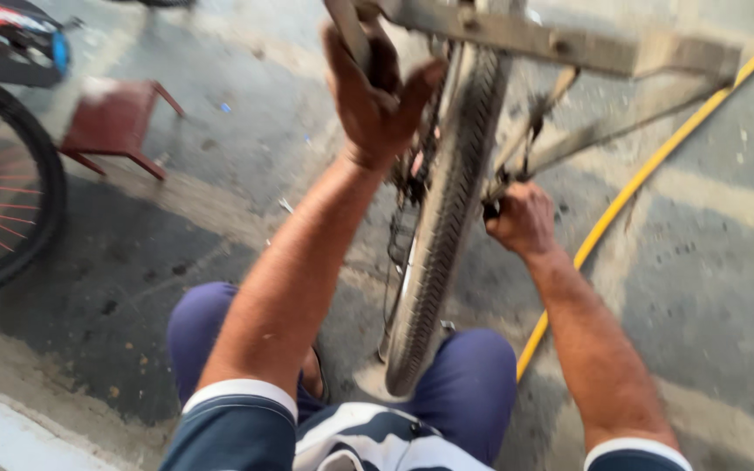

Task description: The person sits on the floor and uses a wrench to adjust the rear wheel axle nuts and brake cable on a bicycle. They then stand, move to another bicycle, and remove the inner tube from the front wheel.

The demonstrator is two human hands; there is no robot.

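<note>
Gripping one bicycle wheel [442, 218] (blurred): left hand [375, 105], right hand [524, 220].

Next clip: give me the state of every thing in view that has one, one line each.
Left hand: raised, closed around a frame bar by the wheel.
Right hand: closed on a small dark part beside the tyre.
Bicycle wheel: upright between the knees, tyre on.
Yellow hose: lying slack across the floor.
Red stool: standing upright.
Second bicycle wheel: upright, partly out of frame.
</note>
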